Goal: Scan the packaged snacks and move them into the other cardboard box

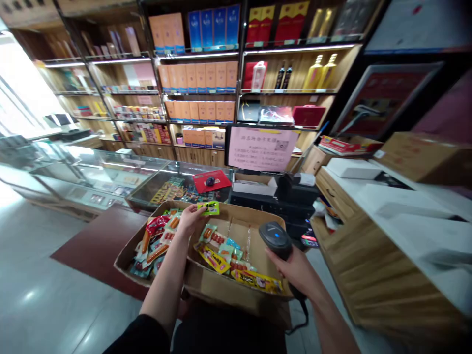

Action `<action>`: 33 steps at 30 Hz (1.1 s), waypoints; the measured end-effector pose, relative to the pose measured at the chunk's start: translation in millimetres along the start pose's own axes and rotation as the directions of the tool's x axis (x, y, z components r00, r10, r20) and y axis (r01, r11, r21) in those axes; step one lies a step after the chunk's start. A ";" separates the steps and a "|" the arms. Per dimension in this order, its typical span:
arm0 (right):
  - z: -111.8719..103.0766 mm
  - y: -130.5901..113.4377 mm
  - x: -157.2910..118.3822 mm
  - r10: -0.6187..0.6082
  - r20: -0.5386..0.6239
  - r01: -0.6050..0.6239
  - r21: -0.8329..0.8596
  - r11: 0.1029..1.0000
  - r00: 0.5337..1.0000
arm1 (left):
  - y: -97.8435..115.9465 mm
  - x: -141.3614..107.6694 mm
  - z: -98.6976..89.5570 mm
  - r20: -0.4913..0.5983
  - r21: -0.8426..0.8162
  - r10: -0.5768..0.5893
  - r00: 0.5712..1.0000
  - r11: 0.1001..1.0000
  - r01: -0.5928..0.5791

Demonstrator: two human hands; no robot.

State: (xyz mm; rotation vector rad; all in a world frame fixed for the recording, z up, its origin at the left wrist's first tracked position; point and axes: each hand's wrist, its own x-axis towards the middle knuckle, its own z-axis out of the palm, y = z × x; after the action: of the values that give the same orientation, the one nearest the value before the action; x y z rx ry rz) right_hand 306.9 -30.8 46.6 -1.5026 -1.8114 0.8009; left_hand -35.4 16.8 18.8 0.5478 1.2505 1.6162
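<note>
Between the fingers of my left hand is a small green snack packet, held over the far edge of a cardboard box. My right hand grips a black barcode scanner with a blue light on top, above the box's right side. Beneath them in this box lie sausage packets and long yellow snack packets. A second cardboard box stands to the left, heaped with wrapped sausages and a red packet. My left forearm hides part of both boxes.
Behind the boxes is a glass counter with a red sheet on it. A pink sign, a white tray and a black printer stand there. A wooden cabinet is at the right. The scanner's cable hangs down.
</note>
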 end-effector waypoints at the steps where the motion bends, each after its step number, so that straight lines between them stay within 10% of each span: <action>1: -0.1 2.3 2.3 0.002 0.012 -0.002 -0.012 1.000 1.000 | 7.6 -0.6 -19.7 -0.062 0.000 0.027 0.998 1.000 -0.027; 6: -0.1 9.8 10.1 0.016 0.053 -0.013 -0.053 0.998 0.998 | 38.7 -12.1 -102.3 -0.286 -0.002 0.122 0.950 0.992 -0.127; 10: 0.0 8.1 11.2 0.022 0.072 -0.016 -0.079 0.997 0.997 | 44.8 -18.2 -117.3 -0.349 0.082 0.175 0.921 0.984 -0.156; 18: -2.4 0.5 4.7 0.005 0.026 -0.003 -0.062 0.998 1.000 | -3.4 -10.9 -17.9 0.039 0.283 0.051 0.998 0.957 -0.060; 24: -0.5 -2.9 -4.9 0.041 0.020 -0.040 -0.067 0.997 0.999 | -66.9 -21.9 64.5 0.369 0.646 -0.098 0.924 0.742 -0.180; 33: -0.8 -7.0 -12.6 -0.017 0.010 0.017 -0.008 1.000 1.000 | -88.6 -11.6 81.2 0.394 0.890 -0.204 0.896 0.329 -0.316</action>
State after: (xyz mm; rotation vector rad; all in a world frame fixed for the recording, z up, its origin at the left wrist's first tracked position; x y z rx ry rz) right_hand 305.2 -44.3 51.4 -1.4892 -1.8346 0.7955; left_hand 72.2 43.1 -29.4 1.6317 1.7378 0.4944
